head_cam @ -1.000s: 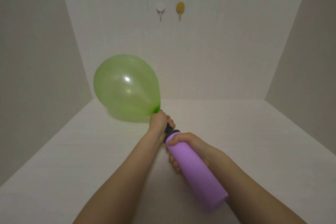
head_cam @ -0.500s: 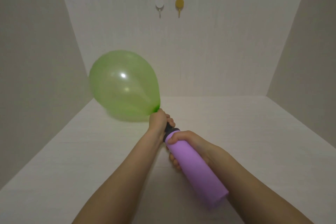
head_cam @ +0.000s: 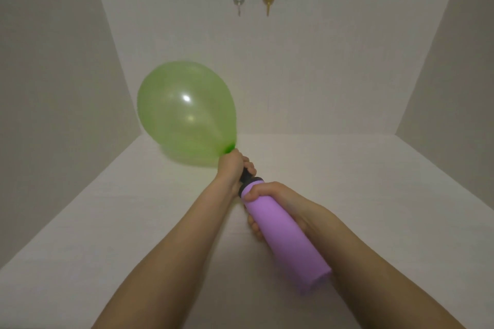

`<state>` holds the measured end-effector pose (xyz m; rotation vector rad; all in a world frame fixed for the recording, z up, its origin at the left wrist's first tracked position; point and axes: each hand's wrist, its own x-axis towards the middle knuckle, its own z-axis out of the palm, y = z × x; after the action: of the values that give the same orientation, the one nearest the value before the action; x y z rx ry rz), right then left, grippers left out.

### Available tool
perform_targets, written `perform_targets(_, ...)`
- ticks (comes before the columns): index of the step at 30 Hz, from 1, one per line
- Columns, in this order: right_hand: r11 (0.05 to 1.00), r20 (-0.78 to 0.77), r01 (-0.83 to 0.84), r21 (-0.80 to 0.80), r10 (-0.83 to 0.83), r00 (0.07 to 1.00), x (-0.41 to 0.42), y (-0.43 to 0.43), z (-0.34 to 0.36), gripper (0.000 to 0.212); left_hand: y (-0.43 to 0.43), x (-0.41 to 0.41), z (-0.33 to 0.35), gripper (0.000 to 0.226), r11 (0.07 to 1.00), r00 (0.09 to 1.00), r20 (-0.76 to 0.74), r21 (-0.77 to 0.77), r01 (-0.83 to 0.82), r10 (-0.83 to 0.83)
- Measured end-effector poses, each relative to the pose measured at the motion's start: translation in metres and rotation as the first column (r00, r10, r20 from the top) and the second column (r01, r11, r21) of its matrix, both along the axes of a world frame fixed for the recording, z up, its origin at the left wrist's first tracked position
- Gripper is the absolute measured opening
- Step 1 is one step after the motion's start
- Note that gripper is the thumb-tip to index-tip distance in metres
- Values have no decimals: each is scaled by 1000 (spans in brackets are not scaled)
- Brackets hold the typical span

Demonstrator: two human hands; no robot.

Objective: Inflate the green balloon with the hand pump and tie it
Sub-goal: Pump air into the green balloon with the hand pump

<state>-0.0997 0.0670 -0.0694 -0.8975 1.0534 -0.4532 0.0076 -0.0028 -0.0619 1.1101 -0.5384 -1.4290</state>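
The green balloon (head_cam: 187,115) swells at eleven o'clock from the hands. The left hand (head_cam: 231,165), the nearer one, clamps its neck on the nozzle. The hand pump (head_cam: 283,232) runs from eleven to five, and the right hand (head_cam: 270,195) grips its purple barrel.

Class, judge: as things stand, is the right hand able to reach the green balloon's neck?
Probably not: the right hand holds the purple pump, and the left hand wraps the balloon neck.
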Motion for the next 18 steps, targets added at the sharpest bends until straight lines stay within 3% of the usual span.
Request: perform_targets(18, 999, -57, -31, 21, 32, 998, -10, 13, 5, 24, -5, 14, -1, 32, 999, 998, -53, -4, -38, 38)
